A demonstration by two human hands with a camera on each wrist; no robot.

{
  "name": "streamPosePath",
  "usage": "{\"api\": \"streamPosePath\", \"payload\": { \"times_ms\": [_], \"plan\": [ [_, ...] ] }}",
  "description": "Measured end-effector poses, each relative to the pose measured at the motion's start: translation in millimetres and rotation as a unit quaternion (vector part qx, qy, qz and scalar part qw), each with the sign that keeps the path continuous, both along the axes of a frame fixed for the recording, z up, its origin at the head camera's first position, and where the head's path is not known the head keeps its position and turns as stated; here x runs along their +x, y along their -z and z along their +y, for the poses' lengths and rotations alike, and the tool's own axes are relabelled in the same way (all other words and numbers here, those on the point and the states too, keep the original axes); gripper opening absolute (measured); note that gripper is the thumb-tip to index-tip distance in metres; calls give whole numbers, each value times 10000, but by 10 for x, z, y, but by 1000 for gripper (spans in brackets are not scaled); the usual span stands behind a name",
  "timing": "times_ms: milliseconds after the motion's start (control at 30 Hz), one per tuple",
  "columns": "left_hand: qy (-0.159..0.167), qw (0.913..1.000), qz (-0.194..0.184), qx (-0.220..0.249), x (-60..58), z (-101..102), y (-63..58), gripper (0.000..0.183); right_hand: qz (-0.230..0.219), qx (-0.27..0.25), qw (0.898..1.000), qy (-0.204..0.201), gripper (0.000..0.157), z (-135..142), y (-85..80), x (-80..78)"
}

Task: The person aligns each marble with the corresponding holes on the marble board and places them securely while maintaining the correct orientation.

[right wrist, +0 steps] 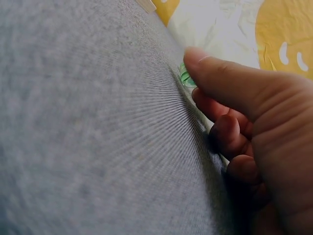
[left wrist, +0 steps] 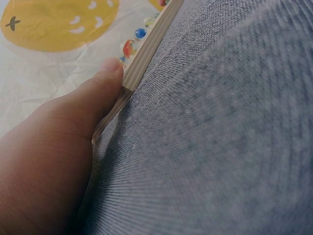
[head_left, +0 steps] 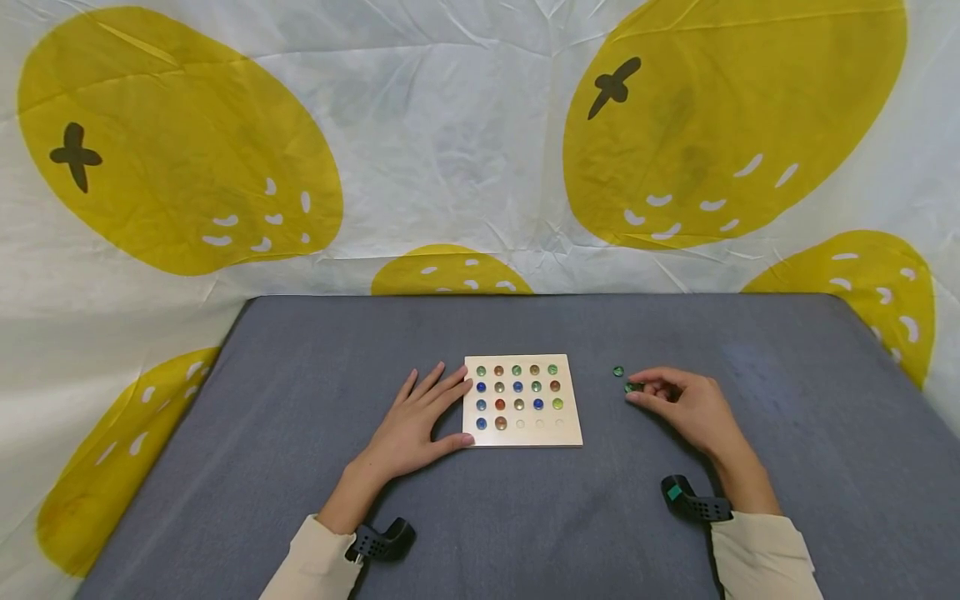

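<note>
One green marble [head_left: 630, 387] sits pinched in closed fingers of the right hand [head_left: 693, 412]; loose marble [head_left: 618, 371], just beyond; wooden marble board [head_left: 525, 439], left of them, edge touched by spread fingers of the left hand [head_left: 411, 427].

1. Backdrop: white cloth [head_left: 450, 125], creased, fills upper head view and runs down left side.
2. Print: big yellow shapes, upper left [head_left: 180, 142] and upper right [head_left: 735, 125], each with dark cross-like mark and white dashes; partial ones at lower left, right edge, and center behind table.
3. Table [head_left: 517, 517]: gray woven fabric top, rounded far corners, lower half of frame.
4. Light: soft; paler patch on tabletop, right of center.
5. Wrist views: gray weave, backdrop along top.
</note>
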State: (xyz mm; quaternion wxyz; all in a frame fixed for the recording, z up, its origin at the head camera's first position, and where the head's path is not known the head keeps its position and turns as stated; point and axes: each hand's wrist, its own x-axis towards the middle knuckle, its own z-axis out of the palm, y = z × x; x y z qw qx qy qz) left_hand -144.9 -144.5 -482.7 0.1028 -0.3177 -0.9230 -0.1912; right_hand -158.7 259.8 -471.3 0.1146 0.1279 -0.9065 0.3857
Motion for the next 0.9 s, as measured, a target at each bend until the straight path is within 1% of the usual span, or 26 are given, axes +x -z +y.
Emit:
{"api": "streamPosePath", "payload": {
  "times_ms": [233,567,900],
  "plan": [
    [25,10000,-3,34,2,5,5,77,49,37,10000,-59,15,-6,14,-3],
    [-7,10000,-5,-8,3,-7,17,76,-29,158,9998,-79,16,-18,12,-9],
    [26,10000,-44,45,5,0,-6,76,-34,225,9997,-56,14,-26,-1,-10]
  ]
}}
